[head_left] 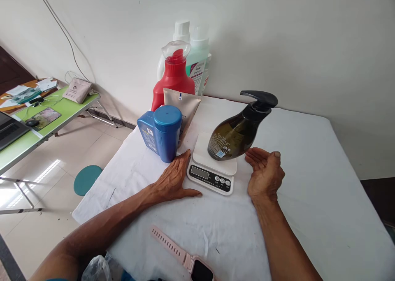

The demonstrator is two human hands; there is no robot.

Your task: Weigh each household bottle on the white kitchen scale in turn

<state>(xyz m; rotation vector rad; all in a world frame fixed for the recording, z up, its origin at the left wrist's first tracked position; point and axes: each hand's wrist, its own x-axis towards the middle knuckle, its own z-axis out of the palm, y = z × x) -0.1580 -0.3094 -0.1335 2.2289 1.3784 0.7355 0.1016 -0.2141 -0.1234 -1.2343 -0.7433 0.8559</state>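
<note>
A dark green pump bottle (233,137) with a black pump head stands on the platform of a white kitchen scale (197,155). The scale's grey display shows no readable digits. My left hand (174,180) lies against the scale's left side, thumb stretched along its front edge and fingers extended. To the right of the scale, my right hand (266,172) is turned partly palm up, fingers loosely curved near the bottle's lower side, holding nothing. Whether its fingertips touch the bottle or the scale, I cannot tell.
Left of the scale stand a blue bottle (168,133), a beige tube (185,108) and a red bottle (173,81); green-liquid jugs (197,59) are behind. A pink smartwatch (200,268) lies at the front. A green table (70,110) and teal stool (87,180) are left.
</note>
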